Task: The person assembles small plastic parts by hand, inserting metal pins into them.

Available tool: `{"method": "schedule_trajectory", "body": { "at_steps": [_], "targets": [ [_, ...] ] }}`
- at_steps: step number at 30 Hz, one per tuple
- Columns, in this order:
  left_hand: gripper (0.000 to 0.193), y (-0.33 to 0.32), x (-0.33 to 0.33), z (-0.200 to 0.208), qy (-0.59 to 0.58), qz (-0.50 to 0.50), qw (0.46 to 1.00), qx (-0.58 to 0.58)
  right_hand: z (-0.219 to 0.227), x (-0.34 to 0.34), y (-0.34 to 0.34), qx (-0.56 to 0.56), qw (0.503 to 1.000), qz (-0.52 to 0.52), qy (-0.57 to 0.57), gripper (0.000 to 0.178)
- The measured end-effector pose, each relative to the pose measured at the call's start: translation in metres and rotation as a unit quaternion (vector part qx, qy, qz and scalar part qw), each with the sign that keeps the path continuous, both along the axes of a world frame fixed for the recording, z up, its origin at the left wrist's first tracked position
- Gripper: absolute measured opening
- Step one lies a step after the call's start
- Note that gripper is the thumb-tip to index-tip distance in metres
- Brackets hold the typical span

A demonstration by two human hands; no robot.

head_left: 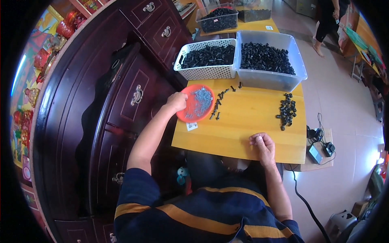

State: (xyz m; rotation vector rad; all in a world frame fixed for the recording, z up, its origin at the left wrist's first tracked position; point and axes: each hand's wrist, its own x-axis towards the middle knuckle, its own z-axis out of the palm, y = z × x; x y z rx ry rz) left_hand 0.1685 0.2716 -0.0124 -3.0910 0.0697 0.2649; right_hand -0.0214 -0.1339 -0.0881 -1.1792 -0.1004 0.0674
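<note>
At the table's left edge, my left hand (177,102) is closed on the near-left rim of a round red plate (190,91). Small silvery screws (202,100) lie in a loose heap on it, mostly toward its right side. My right hand (264,149) rests above the front part of the table, its fingers curled with the thumb against them. Whatever it may pinch is too small to make out. Right of the plate runs a loose line of small black plastic parts (219,103). A cluster of short black pieces (287,111) lies by the table's right edge.
Behind the work area stand a white perforated basket (206,73) and a clear plastic bin (267,79), both full of black parts. A dark wooden cabinet (109,101) borders the left. Chargers (320,150) with cables sit at the right. A person (330,20) stands far right.
</note>
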Motion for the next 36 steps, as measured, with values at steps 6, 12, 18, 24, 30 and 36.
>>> {"method": "schedule_trajectory", "body": {
  "at_steps": [6, 12, 18, 24, 30, 36],
  "targets": [
    [0.03, -0.006, -0.026, 0.017, 0.022, 0.003, 0.999, -0.049, 0.0, -0.001, -0.001, -0.021, 1.0, -0.003, -0.003, 0.024],
    [0.063, -0.024, -0.042, 0.027, 0.053, 0.004, 0.999, -0.003, 0.005, -0.003, 0.002, -0.012, 1.0, -0.021, 0.003, 0.022],
    [0.054, -0.033, -0.05, 0.025, 0.083, 0.018, 0.996, -0.002, 0.0, -0.002, -0.002, -0.017, 1.0, -0.015, -0.002, 0.024],
    [0.034, -0.014, -0.049, -0.01, 0.015, 0.015, 0.999, -0.049, -0.001, -0.001, 0.0, -0.004, 1.0, -0.017, -0.011, 0.023],
    [0.026, -0.027, -0.051, -0.011, -0.009, -0.001, 0.999, -0.045, -0.001, -0.002, -0.002, -0.009, 1.0, -0.021, -0.002, 0.024],
    [0.026, -0.023, -0.051, -0.007, 0.004, -0.002, 0.999, -0.044, -0.003, 0.0, 0.0, 0.001, 1.0, -0.011, -0.015, 0.024]
  ]
}}
